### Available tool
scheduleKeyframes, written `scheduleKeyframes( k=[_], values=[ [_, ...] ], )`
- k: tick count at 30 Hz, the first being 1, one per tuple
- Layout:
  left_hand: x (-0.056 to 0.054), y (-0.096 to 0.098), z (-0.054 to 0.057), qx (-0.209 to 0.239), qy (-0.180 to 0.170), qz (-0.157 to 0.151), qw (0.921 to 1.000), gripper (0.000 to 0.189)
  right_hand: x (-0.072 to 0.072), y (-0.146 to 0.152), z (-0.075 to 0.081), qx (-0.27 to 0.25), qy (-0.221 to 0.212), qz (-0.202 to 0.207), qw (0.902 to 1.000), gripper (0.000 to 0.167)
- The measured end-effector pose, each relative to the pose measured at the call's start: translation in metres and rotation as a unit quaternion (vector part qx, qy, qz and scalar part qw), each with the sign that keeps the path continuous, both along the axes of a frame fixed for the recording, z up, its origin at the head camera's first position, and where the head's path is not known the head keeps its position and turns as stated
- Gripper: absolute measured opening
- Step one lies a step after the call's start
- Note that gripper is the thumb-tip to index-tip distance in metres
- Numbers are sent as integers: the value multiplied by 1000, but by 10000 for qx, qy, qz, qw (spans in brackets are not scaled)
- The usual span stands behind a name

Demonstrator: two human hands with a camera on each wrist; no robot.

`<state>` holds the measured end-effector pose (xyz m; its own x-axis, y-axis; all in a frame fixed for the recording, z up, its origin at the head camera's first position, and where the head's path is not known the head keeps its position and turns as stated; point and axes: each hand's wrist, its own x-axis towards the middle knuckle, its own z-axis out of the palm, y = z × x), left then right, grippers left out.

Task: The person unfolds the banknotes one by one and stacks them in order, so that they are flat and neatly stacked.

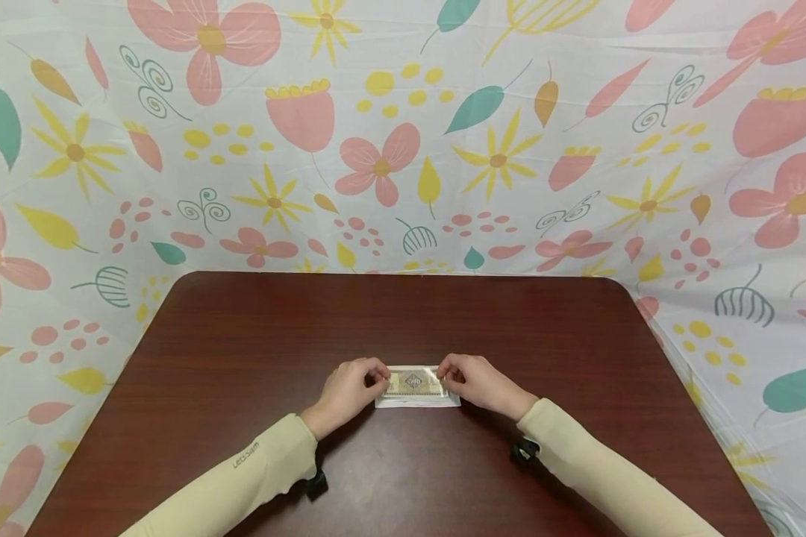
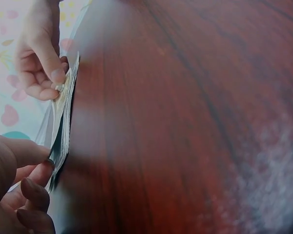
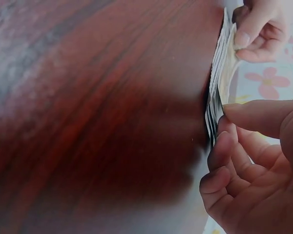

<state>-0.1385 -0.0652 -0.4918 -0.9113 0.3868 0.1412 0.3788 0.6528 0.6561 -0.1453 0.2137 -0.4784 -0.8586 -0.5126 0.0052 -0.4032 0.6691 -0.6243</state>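
Note:
A small stack of paper notes [image 1: 416, 403] lies flat on the table, its layered edges [image 2: 65, 136] showing in the left wrist view. On top is a yellowish banknote [image 1: 413, 382] with a dark ornate pattern in its middle. My left hand [image 1: 352, 388] pinches the note's left end between thumb and forefinger. At the opposite end, my right hand [image 1: 480, 382] pinches it in the same way. The right wrist view shows the top note [image 3: 228, 80] bowed up from the stack, with a dark gap beneath it near the right fingertips.
The dark red-brown wooden table [image 1: 403, 321] has rounded far corners. A white cloth [image 1: 403, 149] printed with flowers and leaves hangs behind it and along both sides. Black straps [image 1: 317, 483] are at both wrists, below the cream sleeves [image 1: 242, 477].

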Motion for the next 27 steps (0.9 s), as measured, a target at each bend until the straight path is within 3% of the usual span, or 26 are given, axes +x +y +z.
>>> scheduleKeyframes(
  k=[18, 27],
  values=[
    [1, -3, -3, -224, 94, -25, 9997, 7, 0, 0, -3, 102, 262, 97, 9996, 5],
    [-6, -14, 3, -146, 293, 279, 9991, 3, -6, 25, 6, -30, 638, -477, 9968, 5]
  ],
)
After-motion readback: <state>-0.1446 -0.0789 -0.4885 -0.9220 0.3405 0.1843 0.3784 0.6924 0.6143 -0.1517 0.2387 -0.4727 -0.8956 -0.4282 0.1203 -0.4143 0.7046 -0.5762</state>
